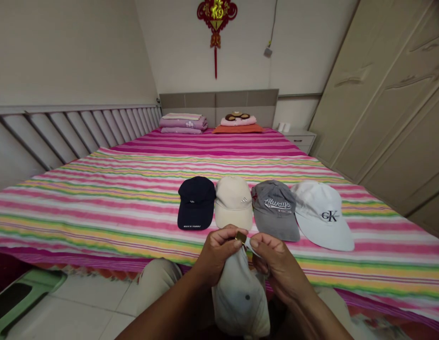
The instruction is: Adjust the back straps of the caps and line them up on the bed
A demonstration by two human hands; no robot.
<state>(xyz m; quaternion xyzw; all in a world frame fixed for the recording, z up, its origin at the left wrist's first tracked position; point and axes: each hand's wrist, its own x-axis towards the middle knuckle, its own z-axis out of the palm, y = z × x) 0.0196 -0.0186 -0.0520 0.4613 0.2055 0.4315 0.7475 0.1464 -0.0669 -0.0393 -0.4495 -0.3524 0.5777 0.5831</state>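
A pale cap [240, 293] hangs below my hands over my lap, its back strap turned up toward the bed. With thumb and fingers, my left hand [219, 252] pinches the brass-coloured buckle [241, 237] of that strap. Close beside it, my right hand [276, 262] is closed on the light strap end. Just beyond my hands several caps lie in a row: a navy cap [196, 203], a cream cap [234, 203], a grey cap [276, 210] with white lettering, and a white cap [323, 215] with dark letters.
The bed [116, 203] has a striped sheet. Folded purple bedding [184, 123] and a pink and orange pile [238, 123] sit by the headboard. A metal railing [81, 132] runs along the left, a wardrobe [389, 94] on the right. A green stool [28, 297] stands at lower left.
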